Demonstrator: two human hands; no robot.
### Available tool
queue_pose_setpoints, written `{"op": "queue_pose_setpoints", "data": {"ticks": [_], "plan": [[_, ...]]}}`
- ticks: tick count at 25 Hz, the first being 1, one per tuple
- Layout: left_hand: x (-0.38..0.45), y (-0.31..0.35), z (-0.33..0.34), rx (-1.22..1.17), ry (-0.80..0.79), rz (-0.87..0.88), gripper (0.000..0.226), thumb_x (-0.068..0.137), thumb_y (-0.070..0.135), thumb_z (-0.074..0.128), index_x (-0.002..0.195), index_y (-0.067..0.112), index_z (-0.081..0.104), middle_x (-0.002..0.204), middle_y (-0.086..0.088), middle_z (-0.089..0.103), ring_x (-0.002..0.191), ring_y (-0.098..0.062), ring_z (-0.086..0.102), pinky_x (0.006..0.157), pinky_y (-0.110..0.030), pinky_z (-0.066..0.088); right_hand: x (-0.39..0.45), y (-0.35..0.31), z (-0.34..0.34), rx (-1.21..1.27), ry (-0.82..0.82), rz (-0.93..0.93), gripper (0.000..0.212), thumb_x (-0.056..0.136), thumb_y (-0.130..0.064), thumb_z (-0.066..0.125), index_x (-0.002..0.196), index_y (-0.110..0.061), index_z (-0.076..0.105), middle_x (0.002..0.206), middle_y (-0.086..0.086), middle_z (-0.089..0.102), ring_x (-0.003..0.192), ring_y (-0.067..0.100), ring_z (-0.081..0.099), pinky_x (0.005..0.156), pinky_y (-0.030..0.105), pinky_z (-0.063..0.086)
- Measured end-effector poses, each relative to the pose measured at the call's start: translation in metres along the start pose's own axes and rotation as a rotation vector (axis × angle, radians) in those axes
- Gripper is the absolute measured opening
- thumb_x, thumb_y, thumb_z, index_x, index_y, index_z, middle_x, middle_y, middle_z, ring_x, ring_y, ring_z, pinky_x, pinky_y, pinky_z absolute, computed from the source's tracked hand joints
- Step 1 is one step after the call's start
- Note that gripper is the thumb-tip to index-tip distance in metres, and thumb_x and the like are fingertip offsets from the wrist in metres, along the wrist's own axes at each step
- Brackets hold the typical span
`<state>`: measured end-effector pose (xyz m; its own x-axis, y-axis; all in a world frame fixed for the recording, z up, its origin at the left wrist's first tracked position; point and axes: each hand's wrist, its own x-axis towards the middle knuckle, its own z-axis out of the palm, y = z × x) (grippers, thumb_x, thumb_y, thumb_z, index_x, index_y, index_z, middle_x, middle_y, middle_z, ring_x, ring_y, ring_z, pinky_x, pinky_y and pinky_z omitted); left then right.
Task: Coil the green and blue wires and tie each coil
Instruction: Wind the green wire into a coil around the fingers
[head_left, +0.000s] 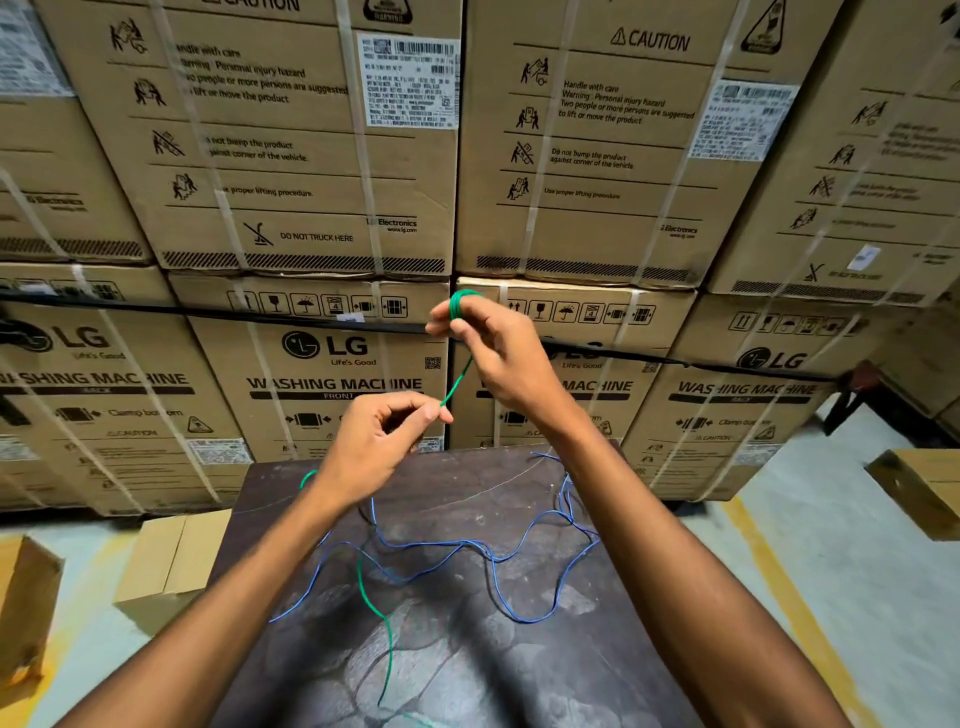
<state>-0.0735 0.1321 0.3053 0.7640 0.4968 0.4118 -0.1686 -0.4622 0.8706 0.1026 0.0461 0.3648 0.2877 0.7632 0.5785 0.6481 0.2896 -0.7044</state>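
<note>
Head view shows the right hand (488, 343) holding a small coil of thin green wire (460, 304) wound round its fingers above the dark table's (597, 649) far edge, the left hand (384, 431) pinching the strand to feed the next wrap, while the loose blue wire (452, 545) lies uncoiled mid-table.

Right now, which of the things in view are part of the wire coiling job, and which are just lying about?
Part of the job:
- green wire, wound on the right hand, pinched by the left hand
- blue wire, loose on the dark table

Just lying about:
- stacked washing machine cartons
- small cardboard box on the floor
</note>
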Motion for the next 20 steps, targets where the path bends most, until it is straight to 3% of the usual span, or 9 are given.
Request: {"op": "queue_pose_setpoints", "data": {"ticks": [2, 5, 9, 11, 15, 18, 20], "plan": [[0.007, 0.010, -0.015, 0.062, 0.025, 0.041, 0.019, 0.095, 0.031, 0.064, 0.088, 0.023, 0.079, 0.060, 0.003, 0.063, 0.054, -0.007, 0.046, 0.052, -0.023, 0.033, -0.008, 0.008, 0.002, -0.204, -0.097, -0.010, 0.019, 0.103, -0.002, 0.051, 0.113, -0.006, 0.067, 0.105, 0.001, 0.074, 0.096, 0.007, 0.072, 0.091, 0.024, 0.055], [0.023, 0.023, -0.037, 0.163, 0.030, 0.078, 0.014, 0.094, 0.009, 0.070, 0.086, 0.017, 0.078, 0.073, 0.015, 0.074, 0.065, 0.007, 0.060, 0.064, -0.011, 0.044, -0.020, 0.010, 0.003, -0.280, -0.283, 0.053, 0.017, 0.103, -0.003, 0.051, 0.105, -0.007, 0.067, 0.095, -0.003, 0.073, 0.081, 0.000, 0.065, 0.077, 0.022, 0.047], [0.045, 0.028, -0.053, 0.138, 0.030, 0.093, 0.004, 0.085, 0.018, 0.079, 0.082, 0.019, 0.076, 0.078, -0.009, 0.074, 0.072, -0.007, 0.062, 0.068, -0.020, 0.048, -0.029, -0.003, 0.003, 0.208, -0.438, 0.251, 0.025, 0.108, -0.001, 0.040, 0.104, 0.008, 0.062, 0.089, 0.023, 0.069, 0.075, 0.025, 0.067, 0.078, 0.032, 0.054], [0.052, 0.027, -0.055, 0.058, 0.085, 0.071, 0.013, 0.076, 0.022, 0.081, 0.077, 0.012, 0.073, 0.076, -0.011, 0.070, 0.069, -0.009, 0.058, 0.065, -0.017, 0.046, -0.031, -0.012, -0.002, 0.424, -0.500, 0.253, 0.025, 0.108, -0.002, 0.039, 0.108, 0.008, 0.062, 0.092, 0.023, 0.068, 0.073, 0.029, 0.065, 0.078, 0.037, 0.053], [0.055, 0.020, -0.041, -0.164, 0.126, -0.017, 0.013, 0.076, 0.031, 0.080, 0.069, 0.021, 0.074, 0.063, 0.011, 0.065, 0.061, -0.002, 0.054, 0.058, -0.014, 0.042, -0.034, -0.030, -0.005, 0.742, -0.480, 0.248, 0.021, 0.102, -0.002, 0.043, 0.108, 0.004, 0.062, 0.089, 0.017, 0.072, 0.073, 0.024, 0.069, 0.076, 0.031, 0.055], [0.050, 0.006, -0.023, -0.295, 0.128, -0.117, 0.027, 0.078, 0.049, 0.080, 0.073, 0.023, 0.076, 0.062, 0.005, 0.062, 0.063, -0.021, 0.046, 0.060, -0.030, 0.035, -0.031, -0.039, -0.002, 0.950, -0.365, 0.222, 0.020, 0.101, -0.004, 0.047, 0.110, 0.001, 0.063, 0.092, 0.013, 0.075, 0.077, 0.021, 0.073, 0.080, 0.029, 0.058], [0.045, 0.000, -0.012, -0.328, 0.106, -0.165, 0.024, 0.088, 0.043, 0.072, 0.074, 0.024, 0.075, 0.058, 0.002, 0.055, 0.055, -0.015, 0.038, 0.054, -0.026, 0.027, -0.025, -0.043, 0.000, 1.037, -0.260, 0.205, 0.023, 0.103, -0.003, 0.043, 0.113, 0.001, 0.064, 0.096, 0.013, 0.076, 0.083, 0.021, 0.075, 0.084, 0.030, 0.060]]}}
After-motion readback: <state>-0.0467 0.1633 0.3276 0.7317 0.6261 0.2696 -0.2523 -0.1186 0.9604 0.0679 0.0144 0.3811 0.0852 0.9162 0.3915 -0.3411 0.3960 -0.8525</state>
